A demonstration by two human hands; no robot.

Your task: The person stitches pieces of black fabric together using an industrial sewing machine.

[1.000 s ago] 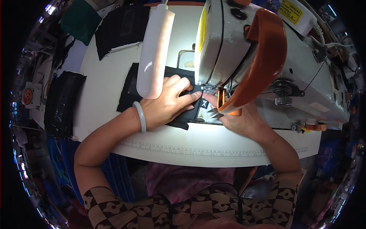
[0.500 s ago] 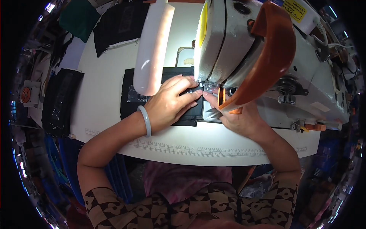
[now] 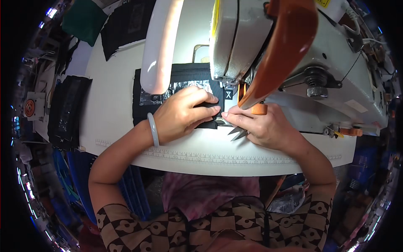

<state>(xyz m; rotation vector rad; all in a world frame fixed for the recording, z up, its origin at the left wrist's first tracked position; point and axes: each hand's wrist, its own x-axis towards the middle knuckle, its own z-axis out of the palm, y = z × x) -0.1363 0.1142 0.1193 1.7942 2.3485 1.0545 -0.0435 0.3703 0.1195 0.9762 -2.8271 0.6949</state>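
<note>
**Black cloth (image 3: 182,73) edge being set at sewing machine (image 3: 241,38)**

On my feed the cloth lay flat, mostly L of the machine, R edge reaching its stitching end; couldn't tell if the needle was in it. A shiny clear panel (image 3: 194,85) showed on top.

L hand (image 3: 180,110) pressed down on the cloth, L of the machine, fingers bent; whether it pinched any fabric I couldn't tell. R hand (image 3: 266,126), on the machine's near side, was closed round dark snips (image 3: 238,133), blades poking out, w/ its fingertips approx. at the cloth's near R corner. The two hands' fingertips were just beside each other, not clasped.

Step in hand, imo: squaring that edge/corner by feel. Next move, I judged, called for keeping the cloth flat & the snip pts. clear of it.

Writing: small black label (image 3: 228,95), nearest the machine's stitching end, had a white X-like mark w/ bars; couldn't tell if attached. Black piece (image 3: 68,111) far L of the machine had a small white X-ish mark too. Yellow sticker (image 3: 323,3) behind the machine was cut off, n/legible. Ruler scale (image 3: 201,158) ran along the near side of the machine; nos. too small. No brand name I could read.
</note>
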